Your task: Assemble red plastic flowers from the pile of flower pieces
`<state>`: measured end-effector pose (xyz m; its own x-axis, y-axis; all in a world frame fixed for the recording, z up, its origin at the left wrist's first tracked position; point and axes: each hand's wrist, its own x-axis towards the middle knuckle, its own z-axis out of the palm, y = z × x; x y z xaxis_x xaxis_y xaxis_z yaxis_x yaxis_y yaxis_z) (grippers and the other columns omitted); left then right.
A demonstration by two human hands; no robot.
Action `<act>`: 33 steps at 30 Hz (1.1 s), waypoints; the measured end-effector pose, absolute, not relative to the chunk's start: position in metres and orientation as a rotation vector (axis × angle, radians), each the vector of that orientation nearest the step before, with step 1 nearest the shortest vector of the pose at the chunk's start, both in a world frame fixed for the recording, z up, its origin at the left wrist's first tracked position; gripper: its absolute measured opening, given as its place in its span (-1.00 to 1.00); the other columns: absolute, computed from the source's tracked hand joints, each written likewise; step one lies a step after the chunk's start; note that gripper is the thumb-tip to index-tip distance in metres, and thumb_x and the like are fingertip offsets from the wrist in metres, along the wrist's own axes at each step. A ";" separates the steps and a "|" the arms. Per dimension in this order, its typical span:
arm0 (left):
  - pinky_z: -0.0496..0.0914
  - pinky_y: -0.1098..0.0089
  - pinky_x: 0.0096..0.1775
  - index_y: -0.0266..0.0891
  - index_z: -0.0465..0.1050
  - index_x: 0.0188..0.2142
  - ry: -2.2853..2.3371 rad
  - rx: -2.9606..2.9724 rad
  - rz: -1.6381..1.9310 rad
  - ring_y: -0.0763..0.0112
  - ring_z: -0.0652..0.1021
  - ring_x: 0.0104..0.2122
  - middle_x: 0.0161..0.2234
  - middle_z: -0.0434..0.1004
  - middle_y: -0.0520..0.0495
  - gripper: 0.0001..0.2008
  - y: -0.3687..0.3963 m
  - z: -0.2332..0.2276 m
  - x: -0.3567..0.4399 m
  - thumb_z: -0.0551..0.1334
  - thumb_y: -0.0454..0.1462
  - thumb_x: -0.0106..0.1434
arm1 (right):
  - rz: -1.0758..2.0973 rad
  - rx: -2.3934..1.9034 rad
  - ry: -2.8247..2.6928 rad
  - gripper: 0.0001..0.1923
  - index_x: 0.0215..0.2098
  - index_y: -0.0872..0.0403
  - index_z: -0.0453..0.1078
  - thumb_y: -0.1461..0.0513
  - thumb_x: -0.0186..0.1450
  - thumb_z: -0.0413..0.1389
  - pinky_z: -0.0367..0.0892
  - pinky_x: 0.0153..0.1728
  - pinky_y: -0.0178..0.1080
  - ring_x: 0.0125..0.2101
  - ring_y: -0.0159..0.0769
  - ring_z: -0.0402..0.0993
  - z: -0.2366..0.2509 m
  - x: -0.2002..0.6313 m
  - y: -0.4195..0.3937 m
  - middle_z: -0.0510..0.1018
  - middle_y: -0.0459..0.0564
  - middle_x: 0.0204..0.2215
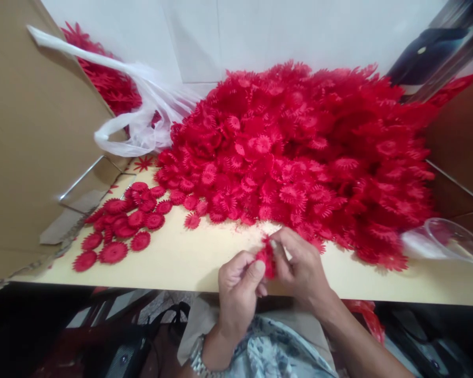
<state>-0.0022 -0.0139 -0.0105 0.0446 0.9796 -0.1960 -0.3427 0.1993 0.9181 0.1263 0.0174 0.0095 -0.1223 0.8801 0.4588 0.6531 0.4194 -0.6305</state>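
Between my two hands, just above the front part of the table, is a small red petal-edged piece (266, 260). My left hand (239, 286) pinches its left side between thumb and fingers. My right hand (301, 265) grips the same piece from the right, its fingertips closed at the upper edge. The fingers cover much of the piece, so its full shape is hidden. A large heap of red flower-shaped pieces (284, 152) rises right behind my hands. Off to the left lies a smaller group of round, notch-edged red discs (114, 252).
A cardboard panel (27, 147) stands at the left, with a white plastic bag (150, 115) beside it. At the right lies a clear plastic cup (449, 241). The cream table (181, 262) ends in a front edge near my lap. A dark object (425, 55) sits at the back right.
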 end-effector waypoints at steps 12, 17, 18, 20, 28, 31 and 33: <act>0.41 0.41 -0.50 -0.25 0.31 -0.40 0.956 0.544 1.187 0.41 0.53 -0.60 -0.54 0.52 0.03 -0.87 0.012 0.006 -0.011 0.24 -0.37 0.02 | 1.330 -1.073 -1.289 -0.67 -0.50 0.07 0.27 0.04 0.30 0.02 0.26 -0.45 -0.32 -0.52 -0.40 0.29 0.008 0.142 0.025 0.36 -0.11 -0.59; 0.38 0.43 -0.56 -0.27 0.34 -0.25 0.888 0.591 1.128 0.41 0.49 -0.64 -0.61 0.48 0.04 -0.77 0.010 0.008 -0.003 0.19 -0.36 0.04 | 1.606 -0.927 -1.191 -0.72 -0.47 0.05 0.25 0.07 0.33 -0.01 0.28 -0.43 -0.29 -0.56 -0.38 0.32 0.007 0.135 0.022 0.38 -0.14 -0.63; 0.38 0.44 -0.56 -0.27 0.35 -0.26 0.888 0.603 1.121 0.43 0.48 -0.64 -0.62 0.46 0.05 -0.80 0.009 0.007 -0.001 0.20 -0.33 0.06 | 1.638 -0.916 -1.191 -0.72 -0.46 0.04 0.24 0.07 0.34 -0.03 0.29 -0.41 -0.27 -0.56 -0.37 0.33 0.008 0.133 0.021 0.39 -0.14 -0.64; 0.34 0.50 -0.60 -0.26 0.35 -0.31 0.947 0.637 1.121 0.49 0.44 -0.67 -0.66 0.41 0.10 -0.84 0.009 0.004 0.003 0.24 -0.27 0.09 | 1.642 -0.940 -1.225 -0.68 -0.47 0.04 0.24 0.04 0.34 -0.05 0.30 -0.38 -0.24 -0.55 -0.35 0.34 0.009 0.132 0.019 0.38 -0.13 -0.65; 0.17 0.62 -0.68 -0.23 0.32 -0.44 1.237 0.848 1.139 0.64 0.30 -0.74 -0.69 0.33 0.17 -0.88 0.009 0.001 0.009 0.26 -0.27 0.10 | 1.568 -1.074 -1.236 -0.46 -0.52 0.07 0.33 -0.10 0.33 -0.19 0.35 -0.34 -0.22 -0.44 -0.27 0.43 -0.004 0.141 0.011 0.44 -0.04 -0.57; 0.18 0.61 -0.67 -0.23 0.32 -0.45 1.243 0.852 1.135 0.63 0.29 -0.73 -0.69 0.32 0.17 -0.90 0.008 0.004 0.009 0.24 -0.28 0.11 | 1.520 -1.114 -1.245 -0.67 -0.37 0.08 0.36 -0.01 0.27 0.03 0.35 -0.36 -0.28 -0.43 -0.33 0.43 -0.001 0.140 0.010 0.48 -0.06 -0.49; 0.18 0.60 -0.66 -0.23 0.33 -0.45 1.230 0.881 1.138 0.63 0.29 -0.72 -0.68 0.31 0.18 -0.89 0.006 0.004 0.006 0.25 -0.27 0.11 | 1.429 -1.162 -1.258 -0.72 -0.37 0.09 0.36 0.03 0.24 0.09 0.32 -0.42 -0.33 -0.48 -0.39 0.38 0.002 0.139 0.010 0.45 -0.10 -0.52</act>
<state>0.0059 0.0062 0.0035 -0.0322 0.9682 -0.2480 -0.1722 0.2390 0.9556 0.1393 0.0099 0.0021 -0.1751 0.9802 -0.0924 -0.0321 -0.0995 -0.9945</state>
